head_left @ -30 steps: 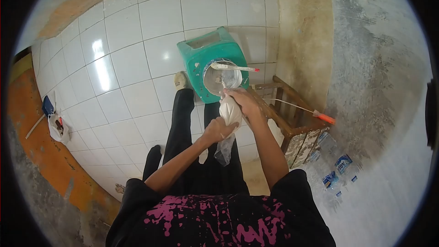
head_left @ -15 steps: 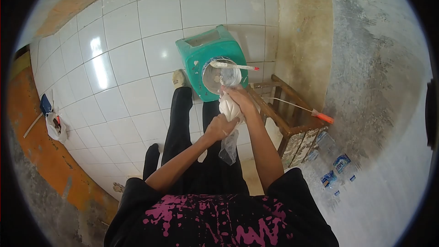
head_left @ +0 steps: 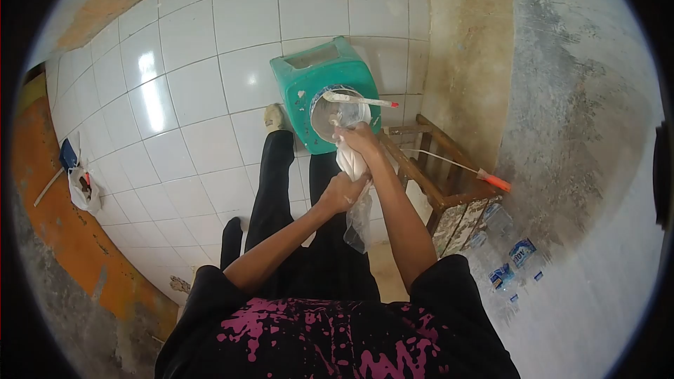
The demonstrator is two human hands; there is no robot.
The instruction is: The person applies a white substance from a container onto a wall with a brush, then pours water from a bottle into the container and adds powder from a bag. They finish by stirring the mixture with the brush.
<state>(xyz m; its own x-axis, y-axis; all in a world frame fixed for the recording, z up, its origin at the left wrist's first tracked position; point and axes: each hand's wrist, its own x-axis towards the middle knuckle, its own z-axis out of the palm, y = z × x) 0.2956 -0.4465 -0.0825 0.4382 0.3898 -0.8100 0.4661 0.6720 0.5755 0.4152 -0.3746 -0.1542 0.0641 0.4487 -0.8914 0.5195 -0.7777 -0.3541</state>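
Observation:
A clear plastic bag [head_left: 349, 161] bulging with white material is stretched between my two hands. My left hand [head_left: 340, 193] is closed round its lower part, and the loose, crumpled end hangs below the fist. Nearer the bag's tip, my right hand [head_left: 359, 139] grips it right at the rim of a pail [head_left: 324, 121] smeared with white inside. A white-coated brush or tool with a red-tipped handle [head_left: 361, 101] lies across the pail's opening. Under the pail is a green plastic stool [head_left: 295, 98], spotted with white.
To the right stands a wooden frame [head_left: 442, 200], with an orange-handled tool [head_left: 495, 180] across it. Plastic bottles with blue labels [head_left: 521, 253] lie beyond. A white bag [head_left: 84, 191] holding tools sits at far left. White tiles [head_left: 246, 14] surround the stool.
My right hand has shifted slightly up and left, closer over the pail's rim. The bag's loose end has swung a little to the right.

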